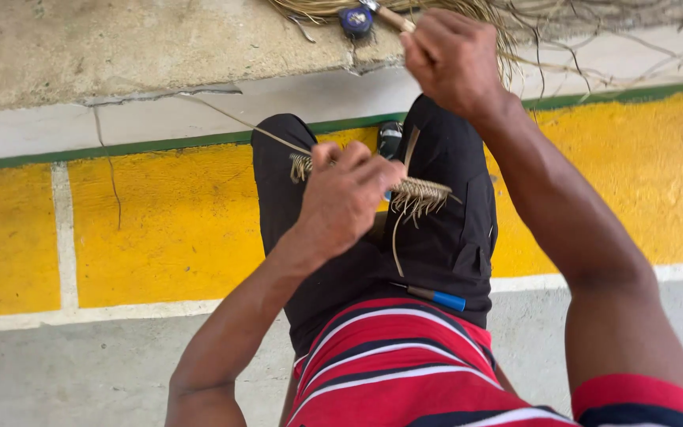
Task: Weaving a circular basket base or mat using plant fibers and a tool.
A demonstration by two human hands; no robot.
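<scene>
Straw-coloured fibre, plaited into a narrow braided strip (413,190) with frayed ends hanging loose, held over the lap above black shorts (444,237). Left hand (345,194) closed around the middle of the strip, fingers curled tight, pinching the weave. Right hand (452,59) raised higher and farther out, also closed, gripping what looks like a thin strand drawn up from the work; exact hold hidden behind the knuckles. One long single fibre (239,120) running from the strip's left end up toward the concrete ledge (120,47), where a heap of loose fibre (468,12) and a small blue round tool (356,20) lie. Blue-tipped pen-like tool (438,297) tucked at the waist, just above the red striped shirt (389,356). Yellow painted floor (160,229) with green and white lines below. Judged as mid-plait, a strand being pulled taut. Next move probably calling for a steady pinch from the left while folding that strand back into the weave without slackening.
</scene>
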